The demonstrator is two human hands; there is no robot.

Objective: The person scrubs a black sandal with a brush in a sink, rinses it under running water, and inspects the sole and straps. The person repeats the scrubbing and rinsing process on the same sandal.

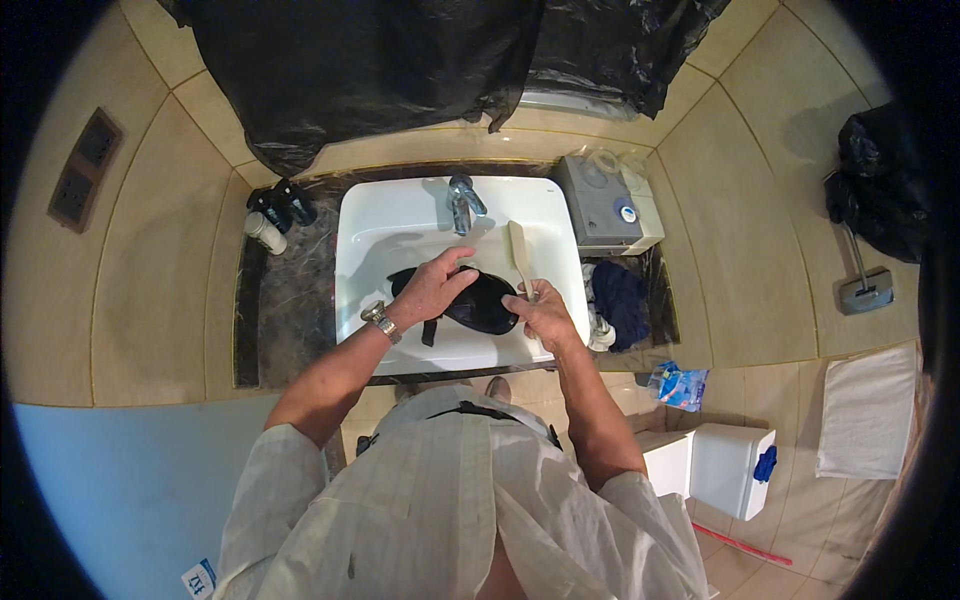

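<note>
A black item that looks like a cap [484, 304], with a short strap hanging off it, is over the basin of a white sink [375, 225]. My left hand [431, 289], a metal watch on its wrist, lies across the item's left part. Its thumb and index finger are spread, and the other fingers are hidden, so its grip is unclear. In my right hand [547, 315] is the handle of a pale scrub brush [519, 251], bristles facing left. The right thumb touches the black item's right edge. Behind both hands stands a chrome faucet [461, 206].
Several bottles [281, 206] and a white container [266, 234] stand left of the sink. To its right are a grey box [600, 206] and dark blue cloth [619, 304]. Black plastic sheeting [375, 67] hangs behind. A white toilet [727, 469] is at lower right.
</note>
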